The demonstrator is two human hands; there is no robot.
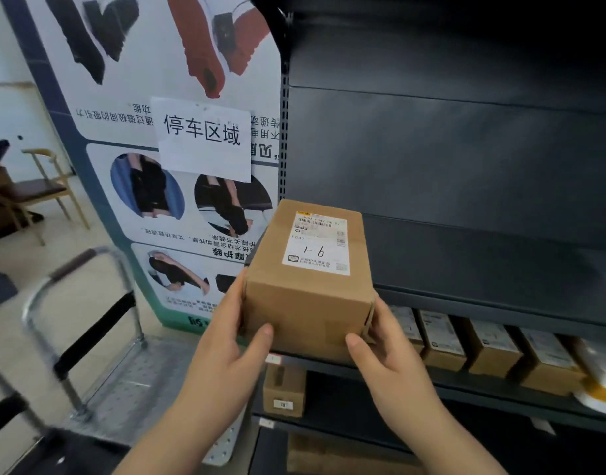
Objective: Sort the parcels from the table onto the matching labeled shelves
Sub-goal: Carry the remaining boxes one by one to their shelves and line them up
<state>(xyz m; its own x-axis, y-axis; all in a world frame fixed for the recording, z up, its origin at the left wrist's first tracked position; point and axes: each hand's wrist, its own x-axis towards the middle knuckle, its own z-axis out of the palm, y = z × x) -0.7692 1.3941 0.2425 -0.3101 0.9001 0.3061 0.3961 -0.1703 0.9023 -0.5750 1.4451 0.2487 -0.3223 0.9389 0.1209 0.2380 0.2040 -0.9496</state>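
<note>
A brown cardboard parcel (305, 296) with a white shipping label and a handwritten mark on top is held between both hands at the left end of a dark metal shelf unit (466, 166). My left hand (226, 347) grips its left near corner, thumb on the front face. My right hand (390, 358) grips the right near corner, thumb on the front. The parcel's far end reaches over the edge of an empty shelf board (500, 279). Small white tags (273, 359) sit on the shelf edges; their text is unreadable.
Several labelled boxes (483, 347) stand in a row on the shelf below, with a white and yellow bag (599, 382) at the right. A small box (283, 389) sits lower left. A metal platform cart (99, 337) stands to the left, before a poster board (178, 149).
</note>
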